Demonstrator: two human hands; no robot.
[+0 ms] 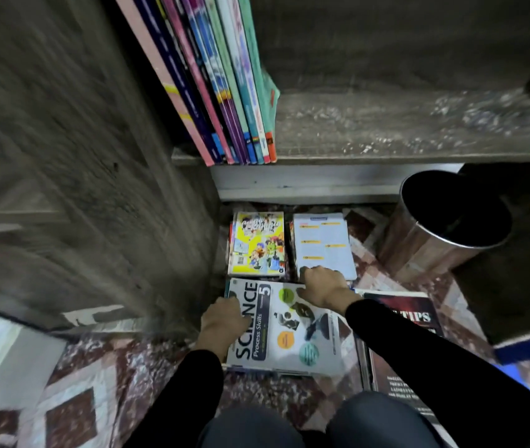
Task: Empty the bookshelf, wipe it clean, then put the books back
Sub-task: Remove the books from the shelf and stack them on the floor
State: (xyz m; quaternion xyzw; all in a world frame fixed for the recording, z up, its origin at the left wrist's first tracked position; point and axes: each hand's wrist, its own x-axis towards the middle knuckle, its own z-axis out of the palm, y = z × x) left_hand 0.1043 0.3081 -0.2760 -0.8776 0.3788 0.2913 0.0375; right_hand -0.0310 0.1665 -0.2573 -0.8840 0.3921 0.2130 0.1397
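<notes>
Two knees (257, 425) in dark trousers sit nearest, over the patterned floor (95, 383). Just past them a Science book (289, 328) lies flat on top of a small stack on the floor. The left hand (224, 318) has its fingers curled round that book's left edge, gripping it. The right hand (325, 286) lies over its far right corner, fingers reaching onto the near edge of a white book (323, 244). It's a bit blurry there, so I honestly can't tell if that hand is pinching anything or just resting.

Right of the Science book, touching it, is a dark red book (399, 334), partly under the right sleeve. Beside the white book, to its left, there's a yellow cartoon book (258, 244), both close to the bookshelf's base. A shiny metal bin (448, 227) stands on the floor further right. Above all that, the shelf (386, 124) looks dusty, with a row of thin books (218, 92) leaning at its left end. The cabinet side (79, 156) blocks everything left.
</notes>
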